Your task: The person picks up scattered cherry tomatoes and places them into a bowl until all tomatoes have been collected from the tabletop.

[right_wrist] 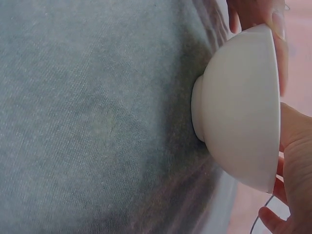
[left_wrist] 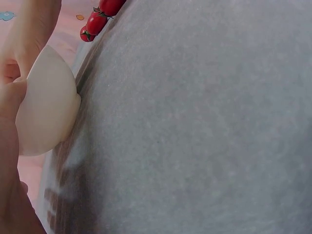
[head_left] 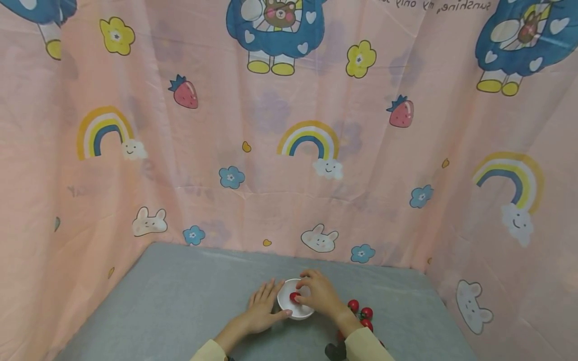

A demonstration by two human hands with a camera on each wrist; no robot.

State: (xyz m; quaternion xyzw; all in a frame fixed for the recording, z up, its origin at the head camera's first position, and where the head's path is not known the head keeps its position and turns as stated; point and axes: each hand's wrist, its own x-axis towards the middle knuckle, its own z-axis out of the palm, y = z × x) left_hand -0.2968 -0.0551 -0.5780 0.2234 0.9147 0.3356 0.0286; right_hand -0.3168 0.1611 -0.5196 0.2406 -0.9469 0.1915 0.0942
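Red tomato (head_left: 295,297), one: inside the white bowl (right_wrist: 239,107), near its middle. White bowl: upright, footed. Right hand (head_left: 319,297): over the bowl's right side, thumb at the tomato; whether gripping or released, cannot tell. Left hand (head_left: 262,311): at the bowl's left, fingers extended, thumb at rim. Further tomatoes (head_left: 367,313): right of the bowl. Grey cloth (head_left: 180,301): beneath the bowl. Pink printed curtain (head_left: 271,205): behind the bowl.

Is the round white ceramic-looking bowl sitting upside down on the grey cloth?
No, the round white bowl stands on its foot on the grey cloth, open side up.
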